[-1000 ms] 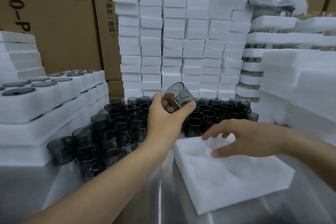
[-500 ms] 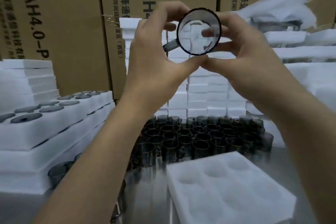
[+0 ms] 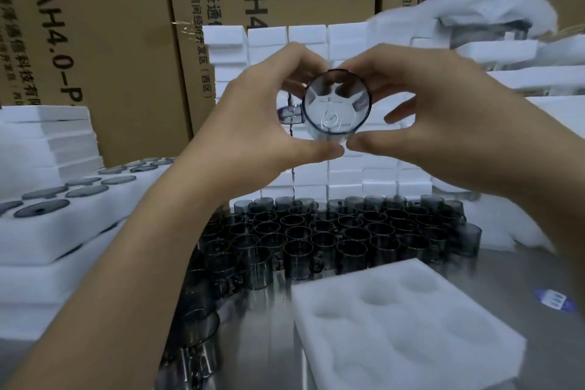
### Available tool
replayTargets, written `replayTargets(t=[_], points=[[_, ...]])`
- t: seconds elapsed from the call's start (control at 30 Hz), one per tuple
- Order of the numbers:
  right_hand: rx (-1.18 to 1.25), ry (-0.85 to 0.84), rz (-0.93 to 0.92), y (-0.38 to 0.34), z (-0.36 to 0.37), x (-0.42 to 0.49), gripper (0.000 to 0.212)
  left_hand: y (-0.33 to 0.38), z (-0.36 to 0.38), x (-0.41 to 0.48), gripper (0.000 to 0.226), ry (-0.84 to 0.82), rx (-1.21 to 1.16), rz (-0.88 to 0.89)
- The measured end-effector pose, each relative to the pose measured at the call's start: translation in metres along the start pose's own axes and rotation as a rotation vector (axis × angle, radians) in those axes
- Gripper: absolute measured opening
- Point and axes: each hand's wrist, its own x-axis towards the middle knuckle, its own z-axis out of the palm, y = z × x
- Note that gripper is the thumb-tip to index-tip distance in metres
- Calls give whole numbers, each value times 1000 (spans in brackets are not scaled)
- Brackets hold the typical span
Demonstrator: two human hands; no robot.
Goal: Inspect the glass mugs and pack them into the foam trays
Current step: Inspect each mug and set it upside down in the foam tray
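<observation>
A smoky glass mug [image 3: 336, 104] is held up in front of the camera, its round end facing me and its handle pointing left. My left hand [image 3: 253, 123] grips it from the left and my right hand [image 3: 421, 111] from the right, thumbs nearly touching below it. Under the hands, several more dark glass mugs [image 3: 342, 234] stand packed together on the metal table. A white foam tray [image 3: 408, 326] with empty round pockets lies at the lower right.
Filled foam trays [image 3: 63, 218] are stacked at the left. A wall of white foam blocks [image 3: 345, 174] stands behind the mugs, with brown cardboard boxes [image 3: 120, 41] beyond. More foam stacks [image 3: 538, 79] rise at the right. A blue sticker [image 3: 554, 300] marks the table.
The mug rose from the table to eye level and both hands closed around it. Since half a second ago it has dropped slightly and turned a little in my fingers.
</observation>
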Motion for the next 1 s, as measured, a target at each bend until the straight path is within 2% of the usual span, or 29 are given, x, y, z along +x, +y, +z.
replayTargets(t=[0.1,0.2,0.33,0.47,0.53,0.63,0.8,1.0], points=[[157,-14,20,0,-5,-3,68,1,-8,-1,51,-45,-344,-167],[239,-59,32,-4,-9,-6,81,2,-9,0,34,-96,-443,-323],[183,-115,58,-6,-6,-4,84,3,-8,1,69,-163,-515,-478],[139,-140,94,-5,-5,-4,79,3,-7,0,77,-209,-495,-525],[143,-140,98,-5,-6,-4,78,3,-8,0,74,-210,-501,-534],[179,-106,100,-4,-5,-3,67,4,-8,0,57,-201,-517,-531],[175,29,116,-6,-6,-4,54,9,-4,0,73,-32,-437,-486],[-74,171,54,0,6,-2,59,7,6,-1,78,89,-268,-269]])
